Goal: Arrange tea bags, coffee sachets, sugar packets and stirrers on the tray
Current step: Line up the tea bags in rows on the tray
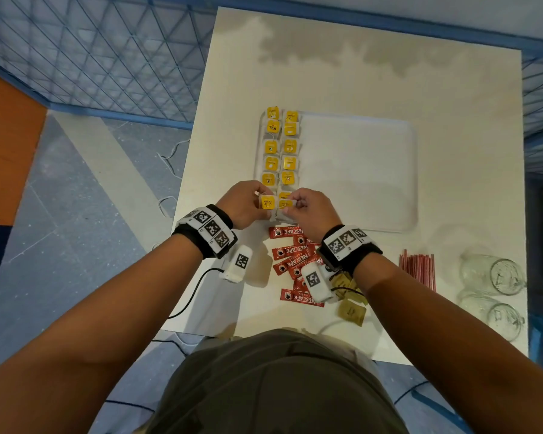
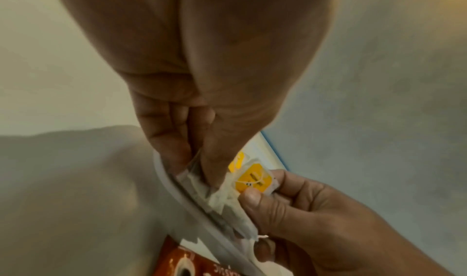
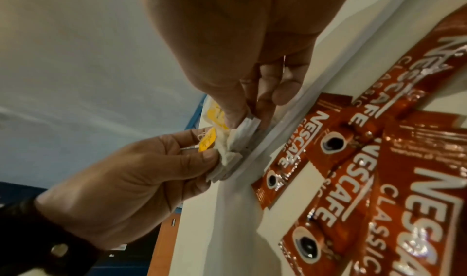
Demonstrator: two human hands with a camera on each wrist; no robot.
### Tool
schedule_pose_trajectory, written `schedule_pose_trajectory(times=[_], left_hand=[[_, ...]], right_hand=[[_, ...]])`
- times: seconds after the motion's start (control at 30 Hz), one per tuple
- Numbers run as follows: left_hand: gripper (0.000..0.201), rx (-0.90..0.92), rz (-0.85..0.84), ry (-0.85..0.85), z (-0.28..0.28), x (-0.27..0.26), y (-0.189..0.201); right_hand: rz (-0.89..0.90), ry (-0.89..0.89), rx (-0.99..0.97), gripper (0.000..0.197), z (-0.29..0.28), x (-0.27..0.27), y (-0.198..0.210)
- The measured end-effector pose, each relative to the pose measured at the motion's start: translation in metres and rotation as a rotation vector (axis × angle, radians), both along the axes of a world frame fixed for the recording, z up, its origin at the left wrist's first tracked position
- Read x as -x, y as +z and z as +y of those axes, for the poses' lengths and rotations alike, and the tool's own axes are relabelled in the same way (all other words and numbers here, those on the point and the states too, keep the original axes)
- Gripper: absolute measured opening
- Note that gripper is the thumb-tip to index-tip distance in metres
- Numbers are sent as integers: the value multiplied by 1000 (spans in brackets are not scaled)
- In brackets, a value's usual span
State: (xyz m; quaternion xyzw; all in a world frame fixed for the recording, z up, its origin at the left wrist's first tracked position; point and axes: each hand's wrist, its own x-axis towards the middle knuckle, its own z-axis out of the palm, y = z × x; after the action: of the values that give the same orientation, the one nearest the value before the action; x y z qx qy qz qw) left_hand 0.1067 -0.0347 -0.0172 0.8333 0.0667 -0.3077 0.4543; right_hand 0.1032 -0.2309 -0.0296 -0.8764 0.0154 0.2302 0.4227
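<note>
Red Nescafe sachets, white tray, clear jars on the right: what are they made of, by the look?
Red Nescafe coffee sachets: likely foil-laminate film, glossy; creases glint with specular sparkle in the right wrist view. White rectangular tray: probably moulded plastic, smooth matte white with rounded corners and a raised rim. Clear jars: see-through with bright rim highlights, likely glass, though clear plastic cannot be ruled out.

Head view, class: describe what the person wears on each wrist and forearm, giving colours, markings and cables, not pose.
Both forearms are bare, no sleeves. The left hand and right hand each have a black wristband topped by a white plate of black square code markers. Below each wrist hangs a white camera pod bearing one marker, with a black cable trailing away.
</note>
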Motion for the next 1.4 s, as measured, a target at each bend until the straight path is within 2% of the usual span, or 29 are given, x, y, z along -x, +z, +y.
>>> schedule_pose_trajectory(times=[0.23,0.5,0.67,1.17,1.4], left_hand=[[34,-104,-37,-53,-3,-3,-6],[18,-219,-125,-107,-11,-10,-5],[21,-236,-158,-104,-10,-15,-6],[22,-223,-165,-95,-8,-32,-5],[36,-99,-133,-45,2,-26,-4]], right_hand=[[-4,59,46,16,2,3,-9],[-25,45,74,19,3,-7,-16],[-50,42,71,24,4,-13,-16],[-71,78,96,14,0,-36,-12],[-53,91,54,19,-8,-35,-8]])
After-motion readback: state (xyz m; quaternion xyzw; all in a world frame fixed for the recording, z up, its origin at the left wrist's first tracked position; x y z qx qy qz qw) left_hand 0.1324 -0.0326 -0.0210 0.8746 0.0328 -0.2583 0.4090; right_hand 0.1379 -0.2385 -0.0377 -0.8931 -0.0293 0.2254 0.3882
